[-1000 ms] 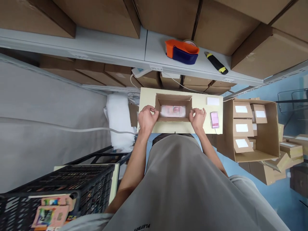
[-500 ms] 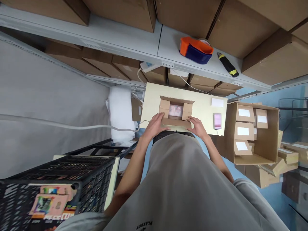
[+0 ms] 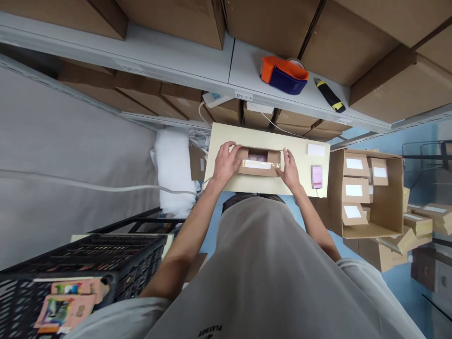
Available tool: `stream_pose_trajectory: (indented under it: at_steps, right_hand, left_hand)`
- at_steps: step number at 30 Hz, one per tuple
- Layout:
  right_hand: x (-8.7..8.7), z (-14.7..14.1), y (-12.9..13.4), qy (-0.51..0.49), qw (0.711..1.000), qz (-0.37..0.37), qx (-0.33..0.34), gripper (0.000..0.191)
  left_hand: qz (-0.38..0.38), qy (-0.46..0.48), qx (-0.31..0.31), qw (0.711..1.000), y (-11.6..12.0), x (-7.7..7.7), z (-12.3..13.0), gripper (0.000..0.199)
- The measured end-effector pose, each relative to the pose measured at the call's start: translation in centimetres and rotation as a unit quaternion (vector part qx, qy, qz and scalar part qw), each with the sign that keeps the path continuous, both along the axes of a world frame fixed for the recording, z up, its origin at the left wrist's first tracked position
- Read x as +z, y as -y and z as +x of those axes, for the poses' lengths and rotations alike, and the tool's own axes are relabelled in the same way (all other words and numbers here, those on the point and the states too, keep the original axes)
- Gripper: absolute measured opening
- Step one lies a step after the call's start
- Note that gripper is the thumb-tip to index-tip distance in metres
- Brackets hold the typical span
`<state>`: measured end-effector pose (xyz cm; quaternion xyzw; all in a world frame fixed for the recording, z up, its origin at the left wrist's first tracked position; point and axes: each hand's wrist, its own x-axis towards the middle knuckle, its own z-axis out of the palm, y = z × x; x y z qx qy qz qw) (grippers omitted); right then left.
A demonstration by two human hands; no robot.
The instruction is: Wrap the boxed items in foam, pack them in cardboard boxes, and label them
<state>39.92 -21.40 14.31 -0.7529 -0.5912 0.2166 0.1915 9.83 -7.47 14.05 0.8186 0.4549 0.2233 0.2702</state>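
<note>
The printed item (image 3: 257,158) in the carton (image 3: 257,173) is partly hidden by a flap; the left edge cuts off the black crate (image 3: 136,275); the phone screen (image 3: 317,176) is illegible.

One camera, worn on the person's head, gives the only view. It looks forward and steeply down, past the grey shirt (image 3: 268,263) that fills the lower middle, onto the desk (image 3: 298,157). The left hand (image 3: 226,165) and right hand (image 3: 289,172) show at arm's length, small near the centre. The shelf (image 3: 183,52) crosses the top, closer to the lens than the desk. The wide view also reaches the black crate (image 3: 137,263) at lower left and the large open box (image 3: 391,193) at right
</note>
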Motion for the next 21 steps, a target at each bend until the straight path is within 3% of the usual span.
stream_pose_trajectory:
  at_steps: [3, 7, 16, 19, 21]
  right_hand:
    - [0.1, -0.3, 0.5, -0.005, 1.0, 0.008, 0.007, 0.084]
    - [-0.7, -0.5, 1.3, -0.051, 0.998, 0.005, -0.019, 0.08]
    - [-1.8, -0.1, 0.3, -0.159, 0.982, -0.02, -0.1, 0.053]
    - [-2.0, 0.3, -0.3, -0.218, 0.959, -0.045, -0.176, 0.056]
    - [-2.1, 0.6, -0.6, -0.282, 0.93, -0.072, -0.226, 0.069]
  left_hand:
    - [-0.023, -0.011, 0.004, 1.0, 1.4, -0.7, -1.0, 0.039]
    - [-0.05, -0.006, 0.004, 0.999, 3.0, -2.1, -1.4, 0.031]
    - [-0.091, 0.073, 0.056, 0.992, 2.4, -3.9, -0.9, 0.025]
    - [-0.161, 0.162, 0.129, 0.965, 2.4, -5.0, -0.3, 0.023]
    - [-0.24, 0.242, 0.206, 0.917, 2.4, -5.7, 0.2, 0.026]
